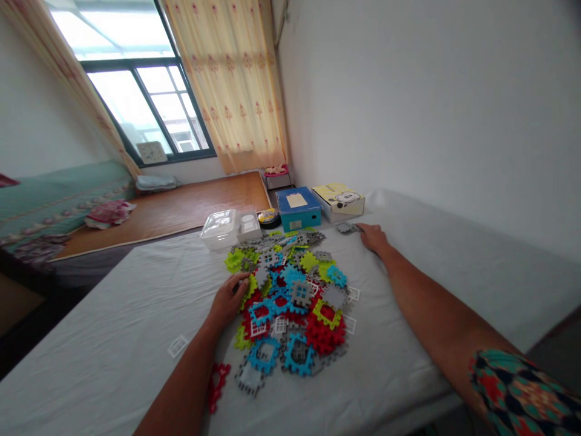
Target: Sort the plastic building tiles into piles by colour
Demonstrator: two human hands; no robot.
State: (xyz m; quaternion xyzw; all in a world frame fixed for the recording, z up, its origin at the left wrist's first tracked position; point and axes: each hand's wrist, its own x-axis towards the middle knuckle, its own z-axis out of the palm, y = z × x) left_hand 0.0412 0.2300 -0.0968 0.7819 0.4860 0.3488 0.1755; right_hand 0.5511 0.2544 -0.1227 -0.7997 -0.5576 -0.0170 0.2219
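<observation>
A pile of interlocking plastic tiles [293, 303] in grey, blue, red and green lies on a white sheet [113, 351]. My left hand [228, 301] rests on the pile's left edge, fingers curled over green and red tiles. My right hand [373, 237] is stretched far forward, fingers flat on the sheet, touching a grey tile [347, 228] apart from the pile. A red tile [218, 383] lies under my left forearm, and a small white window piece [177, 346] lies to its left.
At the back of the sheet stand a clear plastic container [221, 229], a blue box [298, 208], a yellow cartoon box [339, 200] and a round tin [267, 217]. Beyond is a wooden platform [172, 209], a window and curtains. A white wall runs along the right.
</observation>
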